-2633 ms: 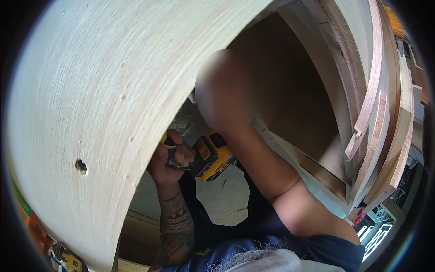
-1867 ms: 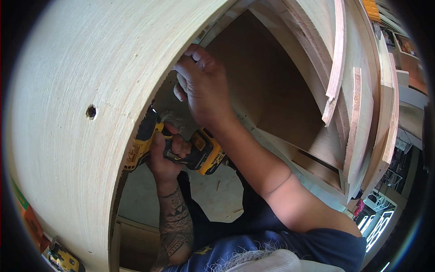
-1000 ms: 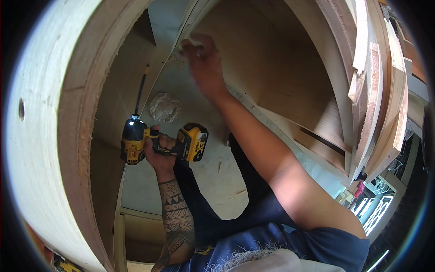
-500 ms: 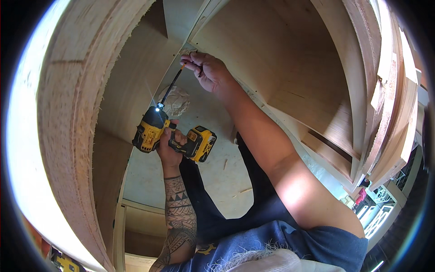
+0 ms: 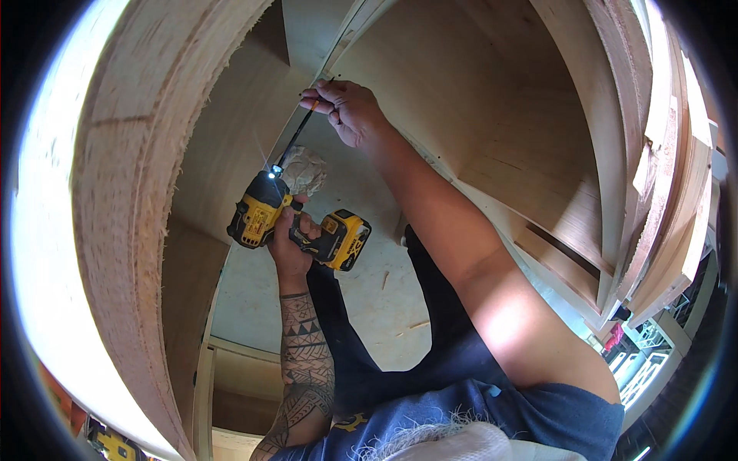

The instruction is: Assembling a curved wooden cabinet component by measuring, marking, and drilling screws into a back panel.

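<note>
Two hands work inside a plywood cabinet (image 5: 492,146): the left hand (image 5: 290,240) is closed round the grip of a yellow-and-black drill (image 5: 296,223), whose long bit (image 5: 296,137) slants up and away from that hand toward the right hand (image 5: 350,111). The right hand, above and just beyond the drill, pinches the bit's tip between thumb and fingertips, close against the pale strip (image 5: 342,46) where two panels meet. Below both hands lies the floor (image 5: 384,307), strewn with a few wood chips.

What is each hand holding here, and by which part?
The left hand grips the yellow cordless drill by its handle. The right hand pinches the tip of the drill's long bit between its fingers, against the plywood panel.
</note>
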A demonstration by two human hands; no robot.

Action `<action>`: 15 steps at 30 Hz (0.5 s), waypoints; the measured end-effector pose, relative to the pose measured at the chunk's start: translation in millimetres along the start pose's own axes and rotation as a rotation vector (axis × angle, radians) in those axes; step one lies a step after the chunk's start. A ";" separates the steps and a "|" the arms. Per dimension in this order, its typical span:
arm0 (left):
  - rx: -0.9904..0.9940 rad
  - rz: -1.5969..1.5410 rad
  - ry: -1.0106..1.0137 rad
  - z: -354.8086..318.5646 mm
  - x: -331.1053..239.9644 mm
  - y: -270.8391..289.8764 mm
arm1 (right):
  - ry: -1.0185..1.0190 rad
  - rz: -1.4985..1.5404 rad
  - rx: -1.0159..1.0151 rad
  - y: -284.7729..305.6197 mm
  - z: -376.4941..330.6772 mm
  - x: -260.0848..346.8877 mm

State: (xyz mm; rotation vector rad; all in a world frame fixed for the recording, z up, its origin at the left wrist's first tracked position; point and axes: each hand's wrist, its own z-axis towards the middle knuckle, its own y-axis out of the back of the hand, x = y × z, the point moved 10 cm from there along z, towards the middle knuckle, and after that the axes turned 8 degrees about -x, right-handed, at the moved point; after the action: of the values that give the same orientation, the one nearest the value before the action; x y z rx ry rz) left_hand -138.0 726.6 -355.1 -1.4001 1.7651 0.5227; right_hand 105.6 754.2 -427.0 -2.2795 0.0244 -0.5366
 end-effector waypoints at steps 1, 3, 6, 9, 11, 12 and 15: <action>0.003 0.000 -0.001 1.3 -0.9 -2.9 | 0.003 0.000 0.000 -1.9 1.9 2.0; 0.002 -0.016 0.010 3.0 -1.5 -7.5 | 0.032 -0.039 0.010 -8.1 4.1 7.7; 0.004 -0.122 0.028 5.1 -2.7 -12.5 | 0.054 -0.100 -0.031 -14.3 -3.9 12.8; -0.022 -0.190 0.049 0.4 -5.1 -11.2 | 0.117 -0.228 -0.047 -26.6 -24.3 23.3; -0.015 -0.205 0.044 -5.4 -7.6 -14.4 | 0.143 -0.228 -0.034 -34.7 -34.9 32.3; -0.006 -0.221 0.041 -6.7 -8.0 -18.1 | 0.171 -0.228 -0.025 -35.8 -37.7 37.2; 0.051 -0.204 0.025 -5.6 -7.2 -21.8 | 0.216 -0.232 -0.026 -36.6 -42.7 47.1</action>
State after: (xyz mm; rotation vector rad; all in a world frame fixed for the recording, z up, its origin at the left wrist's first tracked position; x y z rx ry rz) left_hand -118.9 720.4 -342.7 -1.5350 1.6206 0.3499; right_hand 126.6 741.5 -358.0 -2.2534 -0.1291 -0.9068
